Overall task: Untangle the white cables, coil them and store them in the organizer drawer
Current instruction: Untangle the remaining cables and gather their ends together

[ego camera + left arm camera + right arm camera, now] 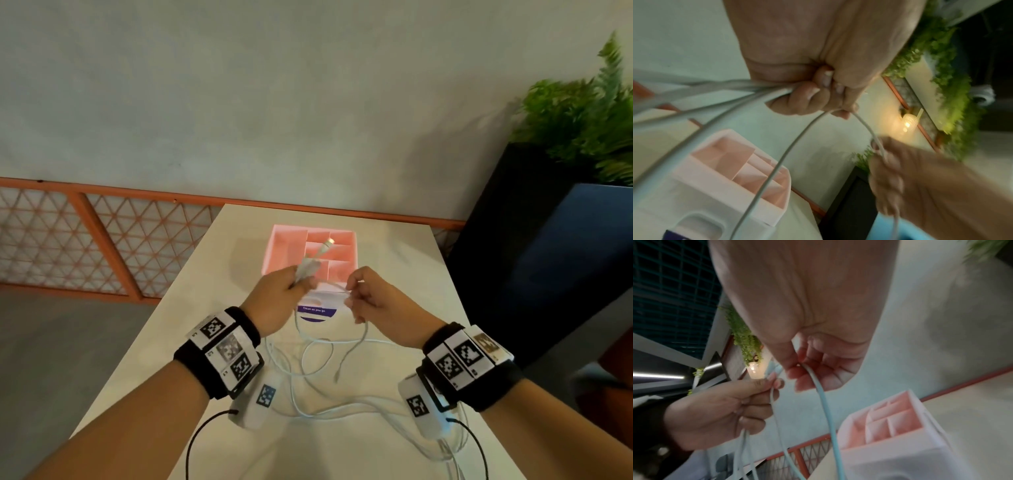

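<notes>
My left hand [284, 294] grips a small bundle of folded white cable [310, 265] above the table, and a connector end [329, 242] sticks up from it over the pink organizer drawer [284, 246]. The left wrist view shows its fingers [807, 97] curled round the strands. My right hand [363, 294] pinches the same cable [818, 386] between thumb and fingers a short way to the right. A slack span runs between the hands. Several loose white cable loops [318, 363] trail down onto the table between my forearms.
The drawer, with several pink compartments, stands at the far middle of the white table [394, 260]. A round sticker [315, 312] lies under the hands. A dark planter with a green plant [582, 116] stands right of the table. An orange lattice railing [102, 240] runs behind.
</notes>
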A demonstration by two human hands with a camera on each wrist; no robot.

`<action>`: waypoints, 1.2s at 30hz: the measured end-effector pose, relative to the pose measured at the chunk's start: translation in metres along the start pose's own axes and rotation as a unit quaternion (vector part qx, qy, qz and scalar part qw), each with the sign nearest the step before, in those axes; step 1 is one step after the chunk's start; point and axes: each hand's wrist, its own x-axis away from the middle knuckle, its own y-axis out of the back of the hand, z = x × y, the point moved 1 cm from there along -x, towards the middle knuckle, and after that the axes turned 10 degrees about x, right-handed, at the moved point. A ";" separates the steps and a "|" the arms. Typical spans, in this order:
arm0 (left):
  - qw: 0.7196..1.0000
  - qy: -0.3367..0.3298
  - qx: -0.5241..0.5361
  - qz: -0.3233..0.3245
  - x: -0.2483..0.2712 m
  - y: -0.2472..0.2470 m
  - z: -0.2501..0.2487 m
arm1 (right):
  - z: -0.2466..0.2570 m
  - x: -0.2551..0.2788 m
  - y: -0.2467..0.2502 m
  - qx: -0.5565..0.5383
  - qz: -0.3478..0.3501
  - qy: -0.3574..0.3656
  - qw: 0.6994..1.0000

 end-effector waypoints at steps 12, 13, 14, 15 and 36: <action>0.985 0.112 -0.034 -0.129 -0.008 0.032 0.031 | 0.009 0.028 0.028 -0.100 0.003 -0.012 0.995; 0.985 0.114 -0.020 -0.126 -0.007 0.031 0.032 | 0.011 0.026 0.028 -0.108 -0.008 -0.003 0.994; 0.986 0.116 -0.005 -0.121 -0.005 0.030 0.033 | 0.013 0.023 0.028 -0.130 -0.025 0.003 0.991; 0.986 0.119 0.015 -0.113 -0.004 0.028 0.034 | 0.014 0.021 0.027 -0.153 -0.050 0.010 0.987; 0.973 0.124 0.168 0.101 0.030 0.001 0.003 | 0.055 -0.041 -0.019 -0.243 -0.103 -0.055 0.963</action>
